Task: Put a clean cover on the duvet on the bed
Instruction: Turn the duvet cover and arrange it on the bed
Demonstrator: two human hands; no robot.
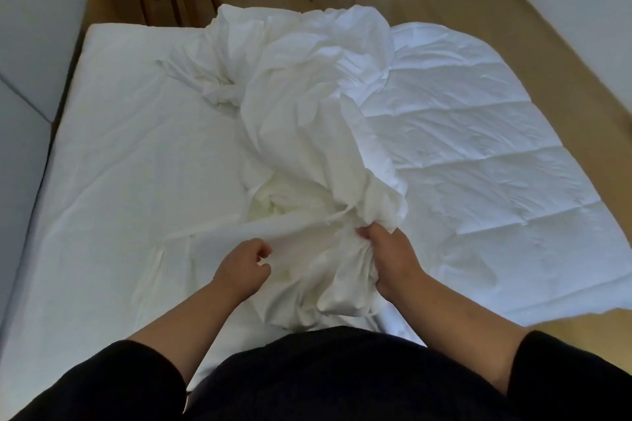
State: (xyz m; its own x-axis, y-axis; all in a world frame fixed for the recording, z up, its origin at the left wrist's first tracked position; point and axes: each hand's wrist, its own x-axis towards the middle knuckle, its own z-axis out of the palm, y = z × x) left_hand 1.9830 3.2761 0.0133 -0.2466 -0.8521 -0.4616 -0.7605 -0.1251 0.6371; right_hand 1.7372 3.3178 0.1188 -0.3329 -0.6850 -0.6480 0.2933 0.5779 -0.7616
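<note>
The cover (307,120) lies bunched mid-bed, overlapping the duvet (478,147) spread at right. A wad is gripped by the right hand (390,256); an edge is pinched by the left hand (242,267). Opening should be located, edges separated w/o twisting, before corners are matched.

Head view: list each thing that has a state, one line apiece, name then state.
duvet cover: crumpled in a heap, not yet on the duvet.
duvet: spread flat, bare, overhanging the bed's right edge.
left hand: fingers curled, pinching a fold of the cover.
right hand: gripping a bunch of the cover.
bed: sheet on, lightly creased.
</note>
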